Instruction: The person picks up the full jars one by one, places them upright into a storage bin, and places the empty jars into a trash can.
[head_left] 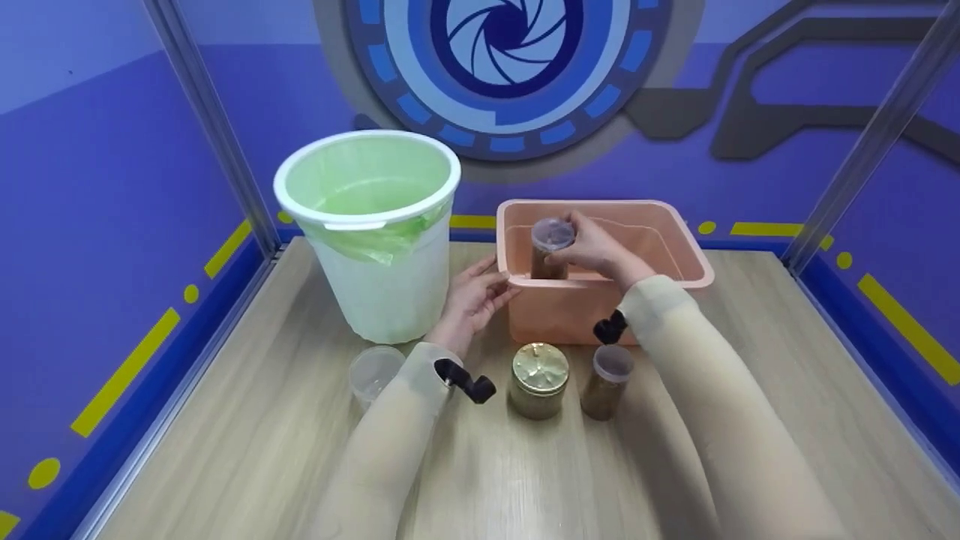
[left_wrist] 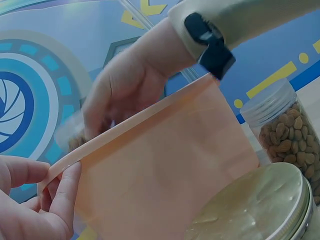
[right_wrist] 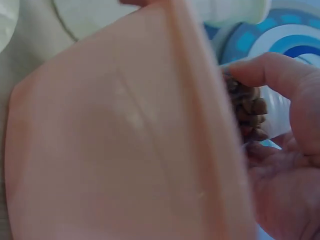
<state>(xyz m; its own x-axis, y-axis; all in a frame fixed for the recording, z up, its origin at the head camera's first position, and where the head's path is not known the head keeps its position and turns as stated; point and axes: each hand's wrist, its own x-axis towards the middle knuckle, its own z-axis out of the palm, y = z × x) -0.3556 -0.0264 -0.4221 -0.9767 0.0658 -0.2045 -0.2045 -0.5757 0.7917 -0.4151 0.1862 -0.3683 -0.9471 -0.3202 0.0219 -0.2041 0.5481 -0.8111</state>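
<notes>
My right hand (head_left: 595, 244) grips a clear plastic jar (head_left: 553, 235) with brown contents, upright within the mouth of a pink plastic bin (head_left: 574, 315). In the right wrist view, the thumb and fingers wrap round this jar (right_wrist: 248, 107), part of it hidden by the bin's wall. At the bin's left front corner, my left hand (head_left: 476, 298) pinches the rim, thumb and fingers on either side of it in the left wrist view. Before the bin stand a gold-lidded jar (head_left: 539, 381) and another clear jar (head_left: 604, 382), which holds almonds (left_wrist: 297, 135).
A tall white bucket (head_left: 390, 292) with a green liner bag (head_left: 375, 196) stands left of the bin. Beside my left forearm is a clear empty-looking container (head_left: 373, 373), partly covered by the sleeve. Blue printed panels (head_left: 97, 225) wall the wooden table (head_left: 247, 450) at the back and sides.
</notes>
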